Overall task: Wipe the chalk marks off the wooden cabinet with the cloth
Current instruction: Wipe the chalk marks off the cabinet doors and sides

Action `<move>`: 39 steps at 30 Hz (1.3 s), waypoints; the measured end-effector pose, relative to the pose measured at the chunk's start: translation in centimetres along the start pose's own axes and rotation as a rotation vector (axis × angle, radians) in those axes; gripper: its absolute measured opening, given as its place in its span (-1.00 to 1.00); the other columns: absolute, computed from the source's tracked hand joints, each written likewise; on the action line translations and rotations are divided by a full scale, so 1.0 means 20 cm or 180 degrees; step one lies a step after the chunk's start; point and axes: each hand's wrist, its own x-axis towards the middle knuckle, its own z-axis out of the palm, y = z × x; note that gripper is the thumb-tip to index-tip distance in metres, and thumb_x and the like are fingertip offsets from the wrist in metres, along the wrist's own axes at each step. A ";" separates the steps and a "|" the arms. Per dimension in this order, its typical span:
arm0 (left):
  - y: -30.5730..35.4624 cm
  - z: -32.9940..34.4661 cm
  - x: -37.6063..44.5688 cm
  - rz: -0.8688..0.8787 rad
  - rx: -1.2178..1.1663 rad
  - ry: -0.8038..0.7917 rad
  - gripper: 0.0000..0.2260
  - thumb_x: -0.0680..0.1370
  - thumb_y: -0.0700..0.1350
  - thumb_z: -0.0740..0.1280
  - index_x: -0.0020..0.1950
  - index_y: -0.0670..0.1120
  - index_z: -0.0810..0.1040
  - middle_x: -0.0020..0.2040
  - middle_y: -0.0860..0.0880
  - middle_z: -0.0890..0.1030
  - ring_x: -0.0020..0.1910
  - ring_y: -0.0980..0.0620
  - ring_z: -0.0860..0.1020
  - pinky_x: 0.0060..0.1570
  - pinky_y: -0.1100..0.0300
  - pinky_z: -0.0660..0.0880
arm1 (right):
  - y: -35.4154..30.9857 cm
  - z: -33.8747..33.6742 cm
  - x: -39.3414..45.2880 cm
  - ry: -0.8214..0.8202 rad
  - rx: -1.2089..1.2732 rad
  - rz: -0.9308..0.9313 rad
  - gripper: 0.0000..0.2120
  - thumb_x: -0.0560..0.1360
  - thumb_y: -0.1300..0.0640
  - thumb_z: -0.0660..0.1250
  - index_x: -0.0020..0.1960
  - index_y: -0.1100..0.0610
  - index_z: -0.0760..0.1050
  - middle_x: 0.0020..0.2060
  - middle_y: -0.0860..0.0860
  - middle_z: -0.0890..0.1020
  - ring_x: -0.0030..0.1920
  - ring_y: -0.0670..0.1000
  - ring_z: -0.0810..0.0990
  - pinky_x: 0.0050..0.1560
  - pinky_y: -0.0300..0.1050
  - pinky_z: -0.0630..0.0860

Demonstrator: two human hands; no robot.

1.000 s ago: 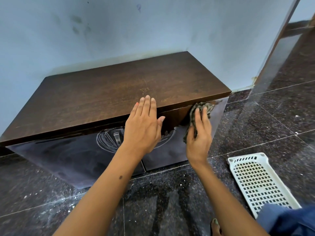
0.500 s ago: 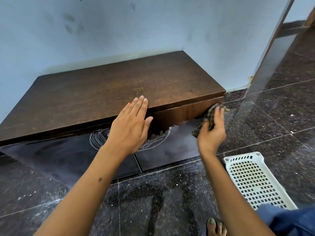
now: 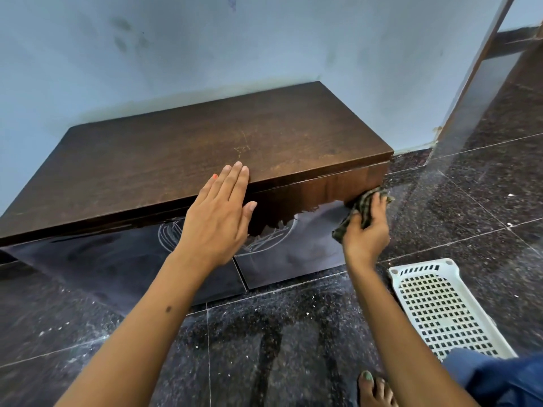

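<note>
At the far left and across the middle stands one wooden cabinet [image 3: 182, 154], low against the pale wall, its broad brown top running from the left edge to the right corner, and its dark front face tilted away from view beneath the overhang. On that front face sit the chalk marks [image 3: 264, 239], a ring filled with loose scribbles, partly hidden behind the left hand (how much chalk lies under the wrist cannot be told). The left hand [image 3: 219, 214] lies flat with straight fingers, its fingertips on the near edge of the top and the palm over the front; it grips nothing, and my reading is that it braces the body while the other arm works. Further right, the right hand [image 3: 365, 230] has its fingers curled round one checked cloth [image 3: 360, 208], bunched into a wad and pressed against the lower right part of the front face, just under the corner of the cabinet. Bunching probably gives a firmer pad for rubbing. The cloth is to the right of the ring, so most of the drawing looks still unwiped, and the task seems only partly done. Near right on the dark speckled floor [image 3: 264, 348] lies one white perforated basket [image 3: 440, 309], apart from the cabinet, likely set aside out of the way. Counted: one cabinet, one cloth, one basket, two hands, and one bare foot [image 3: 373, 389] at the near edge beside blue fabric.
</note>
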 end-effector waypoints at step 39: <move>-0.16 0.02 -0.09 -0.0418 0.0242 0.0090 -0.49 0.63 0.03 -0.04 0.52 -0.21 0.12 0.52 -0.16 0.16 0.51 -0.12 0.10 0.49 0.03 -0.01 | -0.08 0.31 -0.69 -0.1215 0.0551 0.0264 -0.44 0.54 0.25 0.28 0.48 0.00 0.21 0.49 -0.14 0.14 0.46 -0.11 0.17 0.44 -0.14 0.14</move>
